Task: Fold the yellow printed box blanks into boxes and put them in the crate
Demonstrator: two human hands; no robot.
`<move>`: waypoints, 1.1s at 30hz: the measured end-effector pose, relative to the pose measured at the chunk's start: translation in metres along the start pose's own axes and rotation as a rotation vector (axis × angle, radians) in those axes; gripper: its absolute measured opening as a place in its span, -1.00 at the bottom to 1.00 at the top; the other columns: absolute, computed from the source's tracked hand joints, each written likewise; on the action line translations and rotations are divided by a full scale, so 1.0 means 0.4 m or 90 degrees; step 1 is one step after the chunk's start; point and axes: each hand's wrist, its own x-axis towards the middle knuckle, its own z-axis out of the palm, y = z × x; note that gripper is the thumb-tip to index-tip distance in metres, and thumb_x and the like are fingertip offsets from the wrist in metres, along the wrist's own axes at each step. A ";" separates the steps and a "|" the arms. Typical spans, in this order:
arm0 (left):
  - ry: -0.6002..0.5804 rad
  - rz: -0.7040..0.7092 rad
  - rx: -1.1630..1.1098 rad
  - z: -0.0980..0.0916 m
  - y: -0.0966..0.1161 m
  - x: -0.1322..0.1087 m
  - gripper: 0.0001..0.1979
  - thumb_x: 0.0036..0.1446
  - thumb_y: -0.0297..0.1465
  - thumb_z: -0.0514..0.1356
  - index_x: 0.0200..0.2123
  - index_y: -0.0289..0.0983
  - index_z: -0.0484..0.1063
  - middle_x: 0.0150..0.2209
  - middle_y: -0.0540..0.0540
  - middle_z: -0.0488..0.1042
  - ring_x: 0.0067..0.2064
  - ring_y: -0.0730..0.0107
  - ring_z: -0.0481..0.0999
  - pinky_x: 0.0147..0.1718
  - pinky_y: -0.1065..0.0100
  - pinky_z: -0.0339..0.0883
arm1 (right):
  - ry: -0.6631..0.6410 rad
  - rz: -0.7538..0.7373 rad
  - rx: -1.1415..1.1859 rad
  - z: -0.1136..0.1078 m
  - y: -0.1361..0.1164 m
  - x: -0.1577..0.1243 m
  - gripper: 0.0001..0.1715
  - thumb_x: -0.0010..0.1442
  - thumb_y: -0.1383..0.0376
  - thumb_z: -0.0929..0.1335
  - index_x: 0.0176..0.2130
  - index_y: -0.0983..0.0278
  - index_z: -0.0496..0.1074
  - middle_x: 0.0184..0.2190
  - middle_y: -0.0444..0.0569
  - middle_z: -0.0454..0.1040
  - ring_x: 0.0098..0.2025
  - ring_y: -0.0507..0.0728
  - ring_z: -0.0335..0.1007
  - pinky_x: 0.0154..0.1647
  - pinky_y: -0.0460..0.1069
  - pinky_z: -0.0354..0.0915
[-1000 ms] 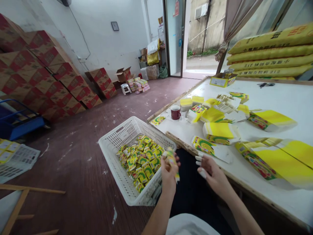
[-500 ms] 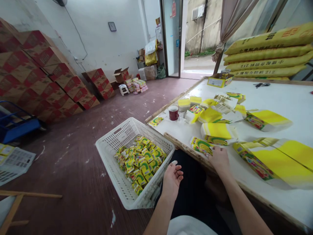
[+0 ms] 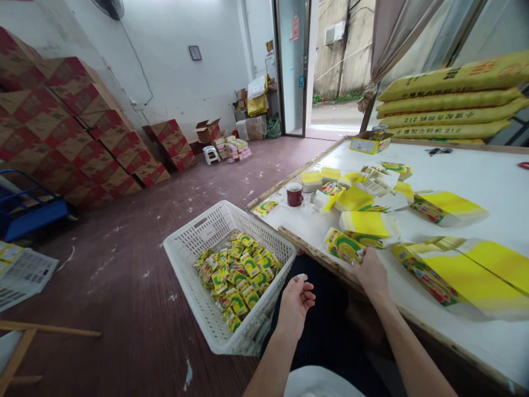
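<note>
My left hand (image 3: 296, 302) hovers over my lap beside the basket's right rim. Its fingers are loosely curled and apart, with nothing seen in them; something white covers the thumb tip. At the table edge my right hand (image 3: 371, 273) has its fingers closed on the near end of a flat yellow-and-green printed carton (image 3: 341, 244) lying on the table. A white plastic basket (image 3: 188, 242) stands to the left, holding a heap of small folded yellow-green boxes (image 3: 239, 275). Just behind the right hand rests a stack of flat cartons (image 3: 366, 225).
Larger yellow carton stacks (image 3: 475, 270) lie right of my right hand. A dark red mug (image 3: 294, 195) stands near the table's left edge, close to loose carton bundles (image 3: 355, 197). Scissors (image 3: 438, 151) and an open yellow box (image 3: 370, 144) are farther back. Red-brown boxes (image 3: 74, 132) line the wall.
My left hand has shifted slightly right, away from the basket. My right hand stays at the carton, its fingers a little changed in pose. The camera view has tilted slightly.
</note>
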 end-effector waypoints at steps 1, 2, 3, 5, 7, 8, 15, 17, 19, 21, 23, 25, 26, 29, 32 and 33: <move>-0.003 0.007 0.008 -0.002 -0.003 0.001 -0.57 -0.06 -0.20 0.47 -0.23 -0.36 0.49 -0.40 -0.07 0.54 -0.48 0.50 0.48 -0.52 0.50 0.30 | 0.017 0.004 0.016 -0.008 -0.005 -0.008 -0.67 0.15 0.28 0.32 -0.08 0.34 0.30 -0.22 0.24 0.54 -0.21 0.33 0.49 -0.21 0.10 0.33; -0.007 0.021 0.014 -0.004 -0.006 0.002 -0.56 -0.05 -0.18 0.46 -0.21 -0.35 0.50 -0.35 -0.11 0.55 -0.43 0.47 0.51 -0.48 0.48 0.34 | 0.035 0.008 0.040 -0.018 -0.013 -0.021 -0.68 0.17 0.26 0.30 -0.07 0.32 0.28 -0.24 0.20 0.54 -0.23 0.30 0.49 -0.21 0.09 0.33; -0.012 0.044 0.016 -0.007 -0.010 0.004 -0.54 -0.04 -0.17 0.46 -0.17 -0.34 0.50 -0.27 -0.15 0.57 -0.35 0.40 0.56 -0.42 0.44 0.40 | 0.052 0.005 0.078 -0.029 -0.024 -0.040 -0.70 0.18 0.25 0.29 -0.09 0.29 0.27 -0.28 0.14 0.53 -0.27 0.26 0.48 -0.23 0.08 0.34; -0.029 0.113 0.000 -0.011 -0.016 0.008 -0.46 -0.07 -0.14 0.48 -0.08 -0.30 0.49 -0.07 -0.22 0.57 -0.13 0.24 0.60 -0.23 0.33 0.49 | 0.045 -0.041 0.199 -0.053 -0.056 -0.095 -0.79 0.16 0.23 0.29 -0.16 0.23 0.28 -0.38 -0.01 0.48 -0.38 0.19 0.42 -0.30 0.04 0.33; -0.043 0.169 -0.040 -0.013 -0.018 0.011 -0.38 -0.12 -0.08 0.49 -0.03 -0.26 0.50 0.04 -0.24 0.54 0.04 0.10 0.56 -0.06 0.21 0.49 | -0.076 -0.175 0.345 -0.075 -0.099 -0.167 -0.92 0.14 0.26 0.28 -0.29 0.19 0.30 -0.44 -0.09 0.43 -0.43 0.13 0.35 -0.35 0.00 0.30; -0.043 0.179 -0.059 -0.013 -0.016 0.010 -0.36 -0.12 -0.03 0.47 -0.03 -0.26 0.52 0.05 -0.25 0.55 0.08 0.04 0.54 -0.01 0.17 0.47 | -0.171 -0.245 0.394 -0.084 -0.121 -0.205 -0.94 0.10 0.30 0.29 -0.32 0.19 0.32 -0.45 -0.12 0.41 -0.43 0.11 0.31 -0.38 -0.02 0.28; -0.035 0.216 -0.030 -0.012 -0.010 -0.010 -0.29 -0.03 0.22 0.27 -0.17 -0.32 0.63 -0.07 -0.30 0.64 0.14 -0.13 0.53 0.12 0.02 0.41 | -0.334 -0.231 0.603 -0.087 -0.196 -0.336 -0.87 0.16 0.31 0.35 -0.21 0.19 0.37 -0.28 -0.10 0.43 -0.28 0.11 0.37 -0.25 -0.02 0.37; -0.034 0.241 0.000 -0.017 -0.024 -0.012 -0.29 0.02 0.21 0.25 -0.11 -0.31 0.62 -0.01 -0.30 0.62 0.15 -0.09 0.53 0.15 0.04 0.39 | -0.303 -0.250 0.555 -0.083 -0.191 -0.340 -0.87 0.11 0.40 0.33 -0.28 0.19 0.36 -0.31 -0.10 0.42 -0.31 0.11 0.36 -0.28 -0.03 0.35; -0.021 0.254 0.038 -0.022 -0.042 -0.014 -0.31 0.08 0.19 0.22 -0.08 -0.31 0.61 0.03 -0.30 0.61 0.13 -0.05 0.54 0.15 0.09 0.39 | -0.280 -0.263 0.494 -0.085 -0.184 -0.344 -0.83 0.07 0.46 0.29 -0.35 0.19 0.35 -0.38 -0.12 0.38 -0.38 0.10 0.31 -0.34 -0.04 0.30; -0.004 0.263 0.070 -0.025 -0.056 -0.019 -0.32 0.13 0.18 0.17 -0.07 -0.32 0.61 0.03 -0.31 0.60 0.12 -0.02 0.55 0.13 0.11 0.41 | -0.281 -0.243 0.484 -0.093 -0.181 -0.347 -0.85 0.07 0.45 0.31 -0.37 0.19 0.35 -0.40 -0.12 0.37 -0.40 0.10 0.29 -0.35 -0.03 0.29; -0.004 0.273 0.089 -0.023 -0.065 -0.028 -0.32 0.15 0.18 0.15 -0.05 -0.31 0.60 0.06 -0.30 0.58 0.12 -0.02 0.54 0.13 0.12 0.40 | -0.322 -0.177 0.571 -0.103 -0.183 -0.345 -0.90 0.10 0.37 0.37 -0.33 0.18 0.35 -0.38 -0.12 0.39 -0.37 0.11 0.32 -0.31 -0.02 0.33; -0.028 0.280 0.097 -0.016 -0.066 -0.039 -0.32 0.14 0.17 0.17 -0.01 -0.29 0.58 0.12 -0.29 0.54 0.16 -0.01 0.51 0.18 0.14 0.36 | -0.391 -0.096 0.706 -0.109 -0.190 -0.338 -0.80 0.12 0.23 0.44 -0.29 0.18 0.34 -0.34 -0.11 0.43 -0.31 0.12 0.38 -0.25 0.01 0.39; -0.040 0.279 0.093 -0.011 -0.064 -0.043 -0.32 0.12 0.17 0.20 0.00 -0.29 0.57 0.13 -0.28 0.53 0.17 0.00 0.50 0.19 0.15 0.33 | -0.426 -0.066 0.762 -0.110 -0.194 -0.336 -0.74 0.11 0.16 0.46 -0.28 0.18 0.34 -0.32 -0.10 0.44 -0.28 0.13 0.41 -0.21 0.03 0.41; -0.031 0.248 0.009 0.003 -0.047 -0.041 -0.30 -0.01 0.22 0.27 -0.10 -0.28 0.57 -0.04 -0.24 0.60 0.00 0.07 0.58 0.10 0.18 0.39 | -0.477 -0.047 0.804 -0.102 -0.208 -0.345 -0.62 0.08 0.06 0.50 -0.30 0.19 0.32 -0.32 -0.11 0.44 -0.24 0.14 0.42 -0.15 0.05 0.41; 0.041 0.265 -0.089 0.004 -0.025 -0.022 -0.39 -0.05 0.23 0.27 -0.37 -0.25 0.47 -0.41 -0.05 0.50 -0.32 0.31 0.52 -0.19 0.31 0.44 | -0.485 -0.084 0.726 -0.087 -0.215 -0.377 -0.61 0.08 0.14 0.50 -0.17 0.18 0.34 -0.27 -0.10 0.45 -0.24 0.12 0.40 -0.20 0.01 0.38; 0.069 0.288 -0.096 0.001 -0.020 -0.016 -0.42 -0.02 0.20 0.27 -0.43 -0.24 0.42 -0.47 0.00 0.42 -0.38 0.38 0.46 -0.26 0.36 0.41 | -0.495 -0.092 0.702 -0.081 -0.215 -0.387 -0.58 0.08 0.17 0.50 -0.11 0.18 0.34 -0.25 -0.10 0.46 -0.25 0.11 0.39 -0.23 0.00 0.37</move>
